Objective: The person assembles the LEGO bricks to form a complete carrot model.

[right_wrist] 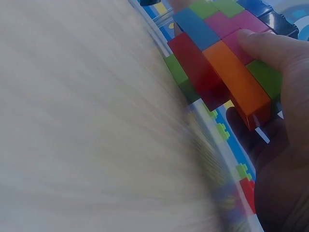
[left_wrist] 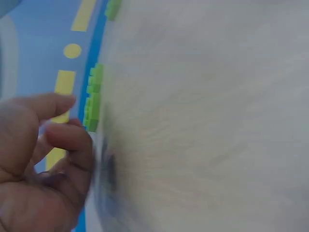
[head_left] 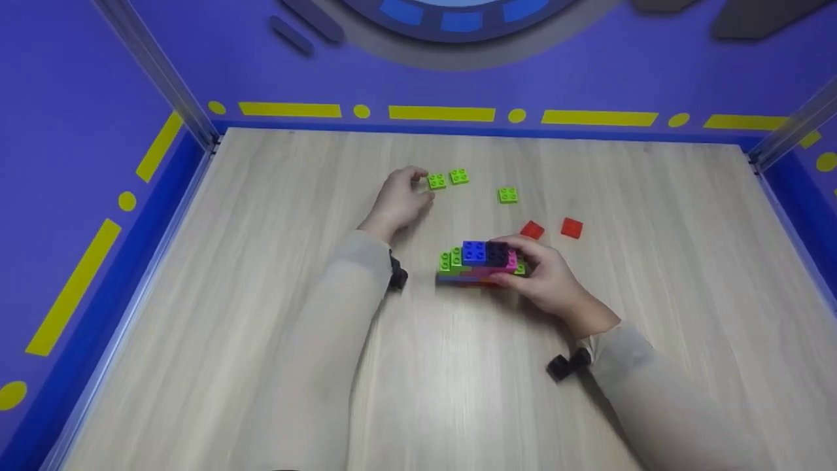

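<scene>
My right hand (head_left: 549, 278) grips the right end of a built block of toy bricks (head_left: 474, 261), thumb on its near side. Blue and black bricks top it, with green and pink below; the right wrist view also shows red, orange and blue bricks (right_wrist: 195, 29) in its lower rows. Most of the fingers are hidden behind the block. My left hand (head_left: 397, 201) is farther back on the table, thumb and index finger apart, fingertips right beside a lime green brick (head_left: 437, 182). Just right of that brick lies a second green brick (head_left: 459, 176).
A third green brick (head_left: 508, 195) lies farther right. Two red bricks (head_left: 571, 227) are on the table beyond my right hand. The wooden table (head_left: 216, 314) is bounded by a blue-purple back wall (head_left: 458, 85) and side walls.
</scene>
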`<state>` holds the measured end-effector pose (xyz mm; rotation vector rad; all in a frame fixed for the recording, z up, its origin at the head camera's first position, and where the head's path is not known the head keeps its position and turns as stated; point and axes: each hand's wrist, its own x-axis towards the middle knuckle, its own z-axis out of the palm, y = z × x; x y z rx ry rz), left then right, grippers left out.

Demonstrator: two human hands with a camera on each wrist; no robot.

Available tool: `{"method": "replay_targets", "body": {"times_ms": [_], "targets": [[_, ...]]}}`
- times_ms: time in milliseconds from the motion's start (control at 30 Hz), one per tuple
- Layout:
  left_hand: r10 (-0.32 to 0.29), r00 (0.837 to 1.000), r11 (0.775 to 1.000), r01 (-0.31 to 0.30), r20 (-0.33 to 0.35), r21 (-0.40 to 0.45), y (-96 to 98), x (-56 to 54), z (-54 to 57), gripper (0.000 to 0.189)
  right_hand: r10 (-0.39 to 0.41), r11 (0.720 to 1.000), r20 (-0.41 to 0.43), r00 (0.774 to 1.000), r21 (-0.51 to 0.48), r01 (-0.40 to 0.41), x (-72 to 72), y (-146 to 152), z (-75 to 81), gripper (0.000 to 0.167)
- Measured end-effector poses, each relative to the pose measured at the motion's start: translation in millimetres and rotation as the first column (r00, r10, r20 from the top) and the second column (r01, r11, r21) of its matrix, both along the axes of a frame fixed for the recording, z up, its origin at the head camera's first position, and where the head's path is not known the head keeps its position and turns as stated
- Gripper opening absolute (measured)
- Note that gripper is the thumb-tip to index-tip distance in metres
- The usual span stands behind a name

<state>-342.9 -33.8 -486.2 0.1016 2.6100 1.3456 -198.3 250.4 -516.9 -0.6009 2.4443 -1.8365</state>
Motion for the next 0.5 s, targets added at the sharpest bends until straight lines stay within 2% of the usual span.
{"method": "replay_targets", "body": {"times_ms": [133,200,333,500], "targets": [[0.06,0.998,0.998,-0.06,-0.021,0.009,3.6,-8.8,-2.9,0.048,0.001,1.0,0.0,1.0,0.013,-0.001,-0.7,1,-1.4,0.052],[0.068,0.997,0.998,-0.068,-0.023,0.005,5.8,-11.3,-3.5,0.049,0.003,1.0,0.003,1.0,0.018,-0.003,-1.1,1,-1.9,0.051],[0.042,0.999,0.998,-0.042,-0.009,-0.039,10.9,-14.2,-4.2,0.055,0.005,1.0,0.0,1.0,0.026,-0.005,-1.6,1,-2.2,0.051],[0.003,1.0,0.991,-0.003,-0.001,-0.134,17.5,-16.3,-4.1,0.061,0.003,0.999,0.005,1.0,0.038,-0.003,-1.7,1,-1.8,0.05]]}}
